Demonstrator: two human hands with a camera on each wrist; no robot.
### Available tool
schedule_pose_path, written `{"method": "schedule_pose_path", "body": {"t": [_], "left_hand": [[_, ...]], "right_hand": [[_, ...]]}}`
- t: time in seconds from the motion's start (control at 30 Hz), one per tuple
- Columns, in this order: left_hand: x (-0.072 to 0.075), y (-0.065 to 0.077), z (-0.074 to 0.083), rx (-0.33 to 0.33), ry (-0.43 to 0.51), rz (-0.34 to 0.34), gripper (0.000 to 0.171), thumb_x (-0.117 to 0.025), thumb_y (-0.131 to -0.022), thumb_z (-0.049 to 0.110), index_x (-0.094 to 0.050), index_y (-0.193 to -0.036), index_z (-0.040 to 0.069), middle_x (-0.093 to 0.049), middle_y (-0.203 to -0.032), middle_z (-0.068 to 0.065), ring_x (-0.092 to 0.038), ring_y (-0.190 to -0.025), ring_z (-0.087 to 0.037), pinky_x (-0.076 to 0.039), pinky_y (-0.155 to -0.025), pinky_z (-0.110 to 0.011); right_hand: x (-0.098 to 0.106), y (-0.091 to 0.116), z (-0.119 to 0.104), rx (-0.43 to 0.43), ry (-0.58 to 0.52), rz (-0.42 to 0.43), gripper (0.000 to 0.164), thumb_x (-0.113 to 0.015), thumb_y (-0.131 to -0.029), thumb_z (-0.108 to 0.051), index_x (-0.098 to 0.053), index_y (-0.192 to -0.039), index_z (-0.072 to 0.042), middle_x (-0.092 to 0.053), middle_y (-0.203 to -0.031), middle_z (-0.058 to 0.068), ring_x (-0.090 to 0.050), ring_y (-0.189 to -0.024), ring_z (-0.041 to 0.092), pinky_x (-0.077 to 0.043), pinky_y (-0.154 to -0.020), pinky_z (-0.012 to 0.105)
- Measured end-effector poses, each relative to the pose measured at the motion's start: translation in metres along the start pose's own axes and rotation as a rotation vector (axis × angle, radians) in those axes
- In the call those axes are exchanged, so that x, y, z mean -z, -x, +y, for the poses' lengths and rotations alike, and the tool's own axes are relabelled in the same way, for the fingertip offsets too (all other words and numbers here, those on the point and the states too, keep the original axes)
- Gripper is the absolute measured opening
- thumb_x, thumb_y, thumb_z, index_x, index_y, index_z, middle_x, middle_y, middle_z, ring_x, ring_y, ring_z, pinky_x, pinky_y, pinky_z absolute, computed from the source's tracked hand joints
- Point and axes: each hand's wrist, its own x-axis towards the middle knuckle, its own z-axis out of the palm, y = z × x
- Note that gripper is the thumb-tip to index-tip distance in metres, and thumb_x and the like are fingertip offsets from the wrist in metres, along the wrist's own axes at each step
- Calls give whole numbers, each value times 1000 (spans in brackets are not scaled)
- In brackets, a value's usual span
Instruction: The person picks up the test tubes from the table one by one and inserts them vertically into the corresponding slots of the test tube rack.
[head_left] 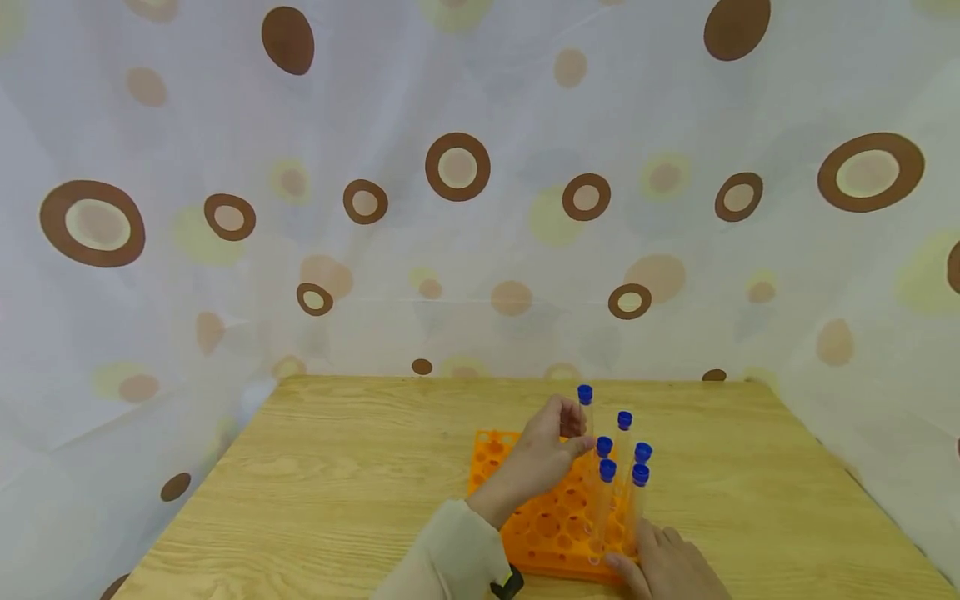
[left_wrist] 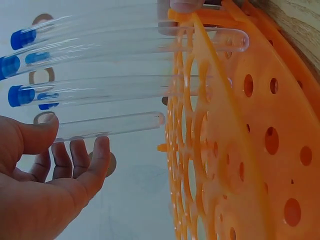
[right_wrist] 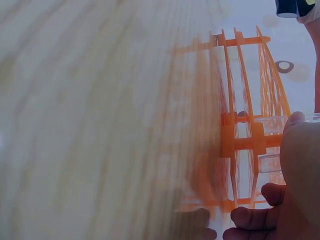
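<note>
My left hand (head_left: 543, 450) pinches a clear test tube (left_wrist: 112, 125) with a blue cap between thumb and fingers. Its rounded bottom hovers close to the top plate of the orange test tube rack (head_left: 540, 533), as the left wrist view shows. Several more blue-capped tubes (head_left: 603, 500) stand upright in holes along the rack's right side. At the near right corner, my right hand (head_left: 671, 567) grips the rack, thumb on the front edge and fingers along the side. Part of the rack's far side is hidden behind my left hand.
The rack sits on a wooden table (head_left: 322, 492), near its front edge and right of its middle. Behind the table hangs a pale curtain (head_left: 510, 242) with brown and yellow circles. A dark watch (head_left: 507, 582) is on my left wrist.
</note>
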Motion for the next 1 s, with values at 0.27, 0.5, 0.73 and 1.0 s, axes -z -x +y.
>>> {"method": "schedule_pose_path", "body": {"t": [0.27,0.5,0.73,1.0], "left_hand": [[-5,-1,-8,20,-14,-9,15,-59,-99,11,-46,-102,15,-49,-96,3,-51,-87,-8,-48,-75,-22],[-11,0,-14,74,-53,-2,16,-62,-97,9,-48,-102,14,-50,-92,3,-50,-83,-9,-48,-72,-23],[-14,1,-17,88,-58,-12,16,-62,-97,8,-48,-102,13,-50,-93,3,-50,-83,-9,-47,-70,-23],[-14,0,-16,86,-74,-15,15,-62,-97,9,-49,-101,14,-51,-93,4,-50,-83,-8,-47,-70,-21]], "right_hand": [[-2,-1,2,5,-7,-10,66,-45,-95,-67,-56,-114,-5,-64,-105,7,-62,-95,29,-50,-81,55],[0,-1,-1,-22,4,-40,64,-43,-94,-68,-55,-106,-7,-59,-92,3,-57,-86,24,-47,-75,48],[1,0,-3,-5,8,-29,63,-43,-94,-68,-55,-107,-7,-59,-94,2,-55,-83,21,-46,-74,45],[5,-1,-3,7,5,-15,63,-43,-95,-67,-56,-111,-7,-63,-101,4,-59,-89,23,-49,-78,49]]}}
